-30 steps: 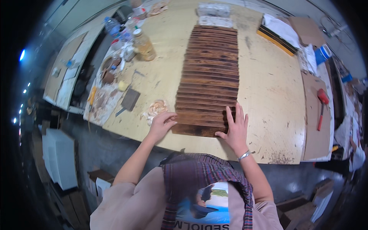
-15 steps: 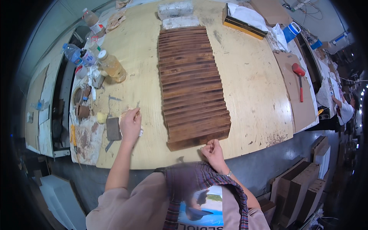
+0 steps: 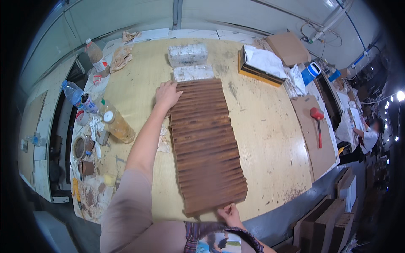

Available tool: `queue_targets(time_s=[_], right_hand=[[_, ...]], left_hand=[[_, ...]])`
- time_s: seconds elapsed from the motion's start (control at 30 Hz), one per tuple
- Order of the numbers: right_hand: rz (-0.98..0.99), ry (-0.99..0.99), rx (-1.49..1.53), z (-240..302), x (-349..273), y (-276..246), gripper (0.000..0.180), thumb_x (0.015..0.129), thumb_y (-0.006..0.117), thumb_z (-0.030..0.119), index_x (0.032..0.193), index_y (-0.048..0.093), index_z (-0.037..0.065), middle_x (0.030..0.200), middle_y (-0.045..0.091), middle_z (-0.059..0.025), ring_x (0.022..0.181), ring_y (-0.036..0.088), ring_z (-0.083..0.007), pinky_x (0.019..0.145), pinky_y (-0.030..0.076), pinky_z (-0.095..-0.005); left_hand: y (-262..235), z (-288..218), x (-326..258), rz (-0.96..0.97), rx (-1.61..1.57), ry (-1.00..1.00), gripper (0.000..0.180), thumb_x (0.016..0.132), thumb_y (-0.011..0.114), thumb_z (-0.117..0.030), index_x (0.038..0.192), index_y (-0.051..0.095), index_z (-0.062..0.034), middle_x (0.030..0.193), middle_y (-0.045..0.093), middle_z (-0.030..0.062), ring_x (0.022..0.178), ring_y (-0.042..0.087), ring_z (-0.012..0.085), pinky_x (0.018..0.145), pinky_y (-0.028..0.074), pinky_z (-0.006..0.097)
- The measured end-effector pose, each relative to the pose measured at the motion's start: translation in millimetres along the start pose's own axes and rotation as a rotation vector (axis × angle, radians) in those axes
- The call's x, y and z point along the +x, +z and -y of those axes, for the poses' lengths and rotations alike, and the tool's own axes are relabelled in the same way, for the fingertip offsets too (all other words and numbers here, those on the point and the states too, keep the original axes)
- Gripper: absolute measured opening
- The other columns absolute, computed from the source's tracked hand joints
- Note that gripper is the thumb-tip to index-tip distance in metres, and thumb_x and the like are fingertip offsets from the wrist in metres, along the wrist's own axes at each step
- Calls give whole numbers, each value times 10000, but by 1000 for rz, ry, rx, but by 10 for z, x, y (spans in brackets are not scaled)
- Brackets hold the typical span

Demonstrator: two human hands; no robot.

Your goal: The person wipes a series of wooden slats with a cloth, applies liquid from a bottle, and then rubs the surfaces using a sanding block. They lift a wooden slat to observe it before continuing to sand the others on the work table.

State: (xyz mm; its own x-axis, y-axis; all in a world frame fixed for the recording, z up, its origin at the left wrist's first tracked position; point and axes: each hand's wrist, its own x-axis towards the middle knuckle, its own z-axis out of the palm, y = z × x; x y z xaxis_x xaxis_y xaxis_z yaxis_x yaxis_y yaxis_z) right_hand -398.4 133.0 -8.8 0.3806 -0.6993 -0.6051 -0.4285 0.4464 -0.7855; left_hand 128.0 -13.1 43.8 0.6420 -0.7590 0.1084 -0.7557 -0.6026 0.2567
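Spanning the table, brown ridged slat mat (image 3: 205,143) (rust-toned) lies flat.

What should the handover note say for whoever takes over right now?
Left hand: open, flat on the far left corner of the brown slatted wooden panel.
Right hand: fingertips at the panel's near edge, grip not clear.
Panel lies lengthwise on the plywood table, its far end against two grey blocks.
Done: slats lie side by side in one row.
Left: cannot tell from this view.
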Motion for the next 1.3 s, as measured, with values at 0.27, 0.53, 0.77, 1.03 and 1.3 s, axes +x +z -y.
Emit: queue_targets(time_s=[0.27, 0.53, 0.77, 1.03, 1.3], right_hand=[[17, 51, -33, 55, 106, 23, 390, 852, 802, 156, 977, 455, 31, 820, 628, -60, 750, 631, -118, 688, 516, -264], [42, -53, 30, 371, 367, -67, 559, 1009, 600, 359, 1363, 432, -39, 1121, 637, -129, 928, 646, -203, 764, 555, -339], [-99, -196, -122, 537, 849, -921, 604, 953, 691, 359, 1323, 527, -89, 1244, 660, -165, 1114, 635, -210, 945, 519, -353], [-329, -113, -820, 1616, 1810, -1562, 665, 802, 759, 431, 1169, 605, -102, 1121, 698, -269, 1080, 677, -359, 930, 504, -407], [180, -460, -1169, 2625, 3041, -545, 681, 725, 726, 387, 1272, 581, 9, 1237, 649, -276, 1201, 603, -406, 1000, 480, -450]], left_hand=[[479, -51, 267, 36, -81, -72, 722, 917, 609, -537, 1409, 502, -19, 1466, 471, 180, 1363, 420, 321, 1072, 398, 507], [254, -129, -454, 158, -241, 31, 640, 880, 636, -572, 1102, 663, 28, 1066, 696, 241, 1012, 669, 397, 891, 531, 470], [26, -112, -1350, 211, -127, -172, 710, 858, 624, -613, 1069, 666, 64, 983, 713, 256, 972, 695, 388, 860, 541, 475], [-1, -257, -3415, 318, -380, -333, 608, 853, 703, -492, 1060, 651, 77, 908, 720, 252, 839, 721, 365, 790, 551, 421], [-25, -1450, -4646, 609, -1535, -1141, 580, 1063, 459, -437, 1245, 551, 107, 1162, 649, 239, 965, 689, 297, 839, 559, 372]])
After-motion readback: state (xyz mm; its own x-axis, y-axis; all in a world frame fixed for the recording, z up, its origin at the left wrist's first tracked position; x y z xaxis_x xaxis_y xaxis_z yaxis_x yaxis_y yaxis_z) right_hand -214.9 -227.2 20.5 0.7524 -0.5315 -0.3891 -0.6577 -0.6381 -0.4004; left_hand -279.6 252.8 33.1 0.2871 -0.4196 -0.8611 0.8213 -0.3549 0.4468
